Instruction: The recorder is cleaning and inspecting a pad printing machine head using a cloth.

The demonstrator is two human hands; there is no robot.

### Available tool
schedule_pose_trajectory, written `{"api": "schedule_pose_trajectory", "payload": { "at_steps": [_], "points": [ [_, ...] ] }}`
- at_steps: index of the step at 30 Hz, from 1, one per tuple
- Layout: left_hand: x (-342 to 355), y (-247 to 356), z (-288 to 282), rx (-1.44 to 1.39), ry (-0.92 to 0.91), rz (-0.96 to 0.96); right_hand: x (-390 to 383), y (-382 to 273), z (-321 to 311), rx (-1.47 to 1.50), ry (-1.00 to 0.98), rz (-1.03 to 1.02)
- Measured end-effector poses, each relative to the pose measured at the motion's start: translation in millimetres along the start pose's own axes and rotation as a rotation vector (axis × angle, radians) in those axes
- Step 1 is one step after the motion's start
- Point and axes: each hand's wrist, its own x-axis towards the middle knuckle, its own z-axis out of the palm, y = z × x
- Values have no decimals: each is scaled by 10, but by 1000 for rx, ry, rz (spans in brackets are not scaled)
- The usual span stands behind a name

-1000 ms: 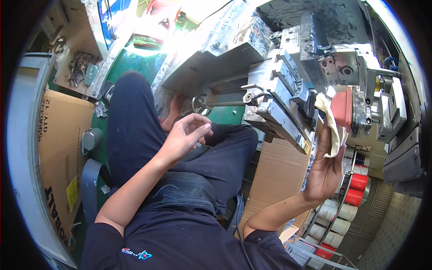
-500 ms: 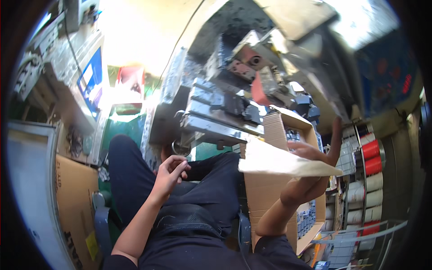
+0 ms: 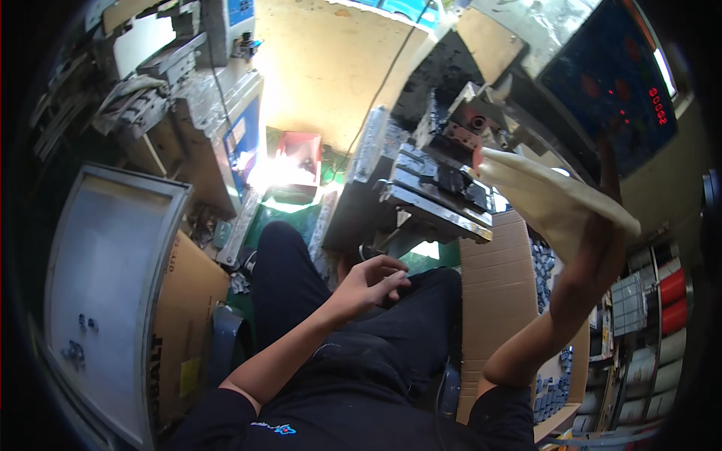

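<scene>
My left hand [image 3: 372,283] hovers over my lap, fingers loosely bent and apart, with nothing visible in it. My right hand [image 3: 604,214] is raised at the right, largely hidden behind a piece of cream cloth [image 3: 553,197]. The cloth hangs from that hand toward the machine, so the hand appears closed on it. One finger stretches up to the lower part of a dark blue control panel [image 3: 609,94] with red lit digits; whether it touches is unclear. Left of the cloth is the machine's metal slide and clamp block [image 3: 444,184].
An open cardboard box [image 3: 496,293] of small grey parts [image 3: 553,395] stands by my right side. A grey-framed tray [image 3: 105,278] and another carton [image 3: 188,331] are at left. A red bin [image 3: 299,159] sits beyond my knees. Spools [image 3: 669,289] fill a rack at right.
My right hand has risen with the cloth from above the box to the control panel. The view has swung, so the machine and my left hand appear farther right; the left hand's fingers are more spread.
</scene>
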Motion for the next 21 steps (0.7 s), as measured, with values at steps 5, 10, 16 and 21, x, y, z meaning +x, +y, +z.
{"api": "schedule_pose_trajectory", "payload": {
  "at_steps": [5, 10, 16, 21],
  "points": [
    [-175, 661, 78, -329, -259, 368, -395, -96, 272, 321, -587, -85],
    [-514, 857, -113, 208, -112, 357, -872, -54, 749, 304, -690, 93],
    [-858, 696, -658, 349, 28, 2, -1291, 153, 1080, 477, -752, 331],
    [-999, 770, -728, 235, 247, -52, -1474, 142, 1424, 765, -842, 513]
  ]
}}
